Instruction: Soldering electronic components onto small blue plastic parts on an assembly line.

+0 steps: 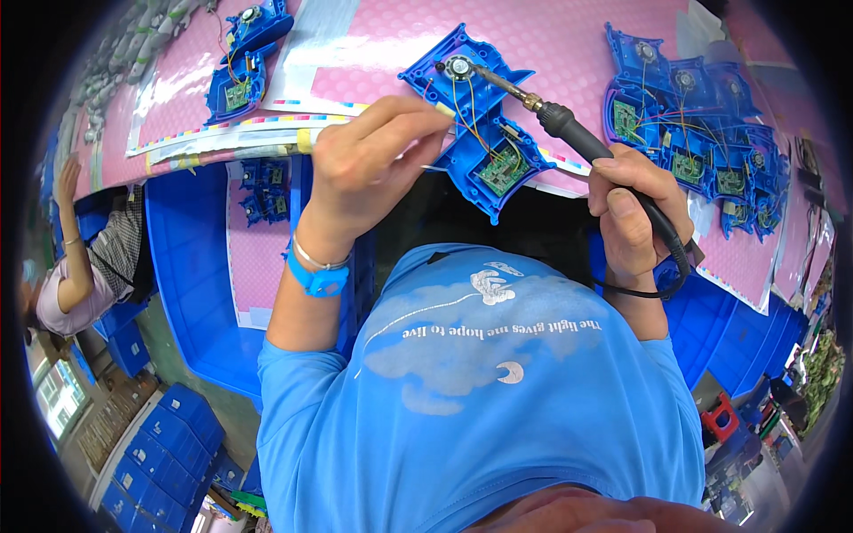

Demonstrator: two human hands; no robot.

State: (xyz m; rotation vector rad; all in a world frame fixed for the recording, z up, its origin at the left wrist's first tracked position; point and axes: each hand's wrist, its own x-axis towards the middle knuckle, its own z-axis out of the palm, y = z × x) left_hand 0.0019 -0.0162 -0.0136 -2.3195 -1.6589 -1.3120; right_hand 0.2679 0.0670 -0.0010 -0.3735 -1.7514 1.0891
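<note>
My right hand (641,206) is closed around the black handle of a soldering iron (577,133). The iron's metal tip reaches the edge of a small round speaker (459,68) in an opened blue plastic housing (491,96). Thin wires run from the speaker to a green circuit board (504,171) in the housing's nearer half. At the left edge of this housing, the fingers of my left hand (369,155) are pinched together; what they hold is hidden. A blue wristband (317,277) circles my left wrist.
More opened blue housings with boards and wires crowd the right (684,164); another housing (235,89) lies at far left. Blue bins (191,266) stand under the table's pink-patterned sheets (373,53). Grey parts (142,40) are heaped at the back left. Another person's arm (75,240) shows at left.
</note>
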